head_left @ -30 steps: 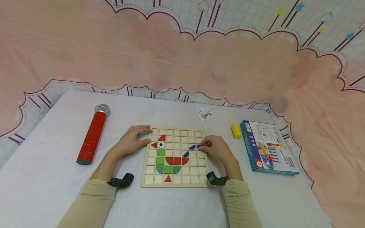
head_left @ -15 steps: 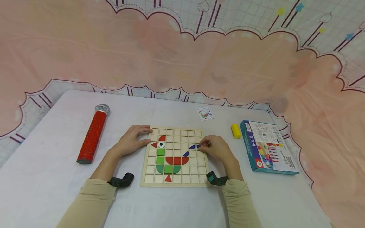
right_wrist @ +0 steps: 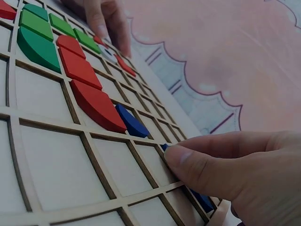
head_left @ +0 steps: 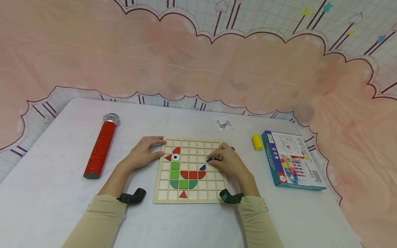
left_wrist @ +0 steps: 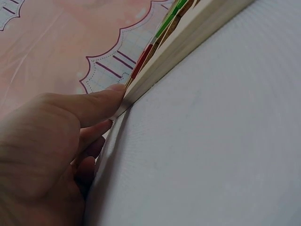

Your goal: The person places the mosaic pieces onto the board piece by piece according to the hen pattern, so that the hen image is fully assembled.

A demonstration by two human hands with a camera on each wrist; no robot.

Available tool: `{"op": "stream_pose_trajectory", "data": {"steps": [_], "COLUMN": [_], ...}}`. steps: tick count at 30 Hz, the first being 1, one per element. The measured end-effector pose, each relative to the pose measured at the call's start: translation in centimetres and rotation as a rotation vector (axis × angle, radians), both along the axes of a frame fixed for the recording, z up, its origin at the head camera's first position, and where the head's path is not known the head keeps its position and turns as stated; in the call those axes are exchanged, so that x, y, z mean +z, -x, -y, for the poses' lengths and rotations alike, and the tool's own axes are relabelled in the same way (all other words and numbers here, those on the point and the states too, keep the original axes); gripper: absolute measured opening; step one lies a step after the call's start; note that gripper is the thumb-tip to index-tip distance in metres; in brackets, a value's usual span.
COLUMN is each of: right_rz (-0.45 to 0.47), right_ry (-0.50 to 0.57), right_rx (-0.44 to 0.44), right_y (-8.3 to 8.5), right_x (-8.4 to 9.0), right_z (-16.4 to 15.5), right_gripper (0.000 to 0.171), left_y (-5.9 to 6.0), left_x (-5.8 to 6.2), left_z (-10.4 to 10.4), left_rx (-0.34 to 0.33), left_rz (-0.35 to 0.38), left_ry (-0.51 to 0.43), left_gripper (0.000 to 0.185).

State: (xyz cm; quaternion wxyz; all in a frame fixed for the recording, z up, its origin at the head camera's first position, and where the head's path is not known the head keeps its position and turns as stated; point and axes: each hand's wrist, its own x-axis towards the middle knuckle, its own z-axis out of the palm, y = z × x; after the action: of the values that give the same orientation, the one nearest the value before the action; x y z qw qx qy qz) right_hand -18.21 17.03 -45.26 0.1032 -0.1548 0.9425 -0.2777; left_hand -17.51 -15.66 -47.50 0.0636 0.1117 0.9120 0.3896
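Note:
A wooden grid board [head_left: 191,202] carries a bird-like figure of red, green and blue pieces with a round eye piece [head_left: 175,157]. My left hand [head_left: 143,152] lies at the board's upper left edge, thumb and fingers spread against it; in the left wrist view the thumb tip touches the edge. Over the right side, my right hand [head_left: 228,161] pinches a small blue piece [right_wrist: 164,147] between thumb and forefinger, low over a cell. Another blue piece [right_wrist: 136,125] sits by the red row [right_wrist: 80,68]; one more blue piece [right_wrist: 202,200] shows under the thumb.
A red glitter microphone [head_left: 100,150] lies at the left. Beyond the board is a small picture card [head_left: 223,123]. Right of it are a yellow cylinder [head_left: 256,142] and a flat box [head_left: 293,160]. A dark blue bit [head_left: 232,148] shows behind my right hand.
My right hand has shifted slightly left, from the far right blue piece to the blue piece beside it. The left hand and board stay put.

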Motion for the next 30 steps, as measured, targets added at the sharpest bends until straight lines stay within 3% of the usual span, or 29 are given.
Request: {"op": "stream_pose_trajectory", "data": {"steps": [14,20,24,30], "right_rz": [-0.032,-0.104,-0.101,-0.064], "right_ry": [0.007,-0.031,-0.044,-0.107], "right_rx": [-0.021,-0.175,-0.301,-0.357], "right_y": [0.3,1.1,1.2,1.1], "right_x": [0.5,1.0,0.5,-1.0], "right_z": [-0.1,-2.4,-3.8,-4.4], "right_gripper": [0.018,0.03,0.031,0.039], "left_y": [0.4,0.5,0.3,0.0], "left_x": [0.3,0.4,0.1,-0.3], "left_z": [0.3,0.5,0.5,0.4], "left_rx": [-0.007,-0.009,-0.004,-0.002], "left_rz": [-0.011,-0.017,-0.005,-0.001], "left_ry": [0.003,0.012,0.004,0.008], "left_gripper": [0.045,0.045,0.045,0.045]}}
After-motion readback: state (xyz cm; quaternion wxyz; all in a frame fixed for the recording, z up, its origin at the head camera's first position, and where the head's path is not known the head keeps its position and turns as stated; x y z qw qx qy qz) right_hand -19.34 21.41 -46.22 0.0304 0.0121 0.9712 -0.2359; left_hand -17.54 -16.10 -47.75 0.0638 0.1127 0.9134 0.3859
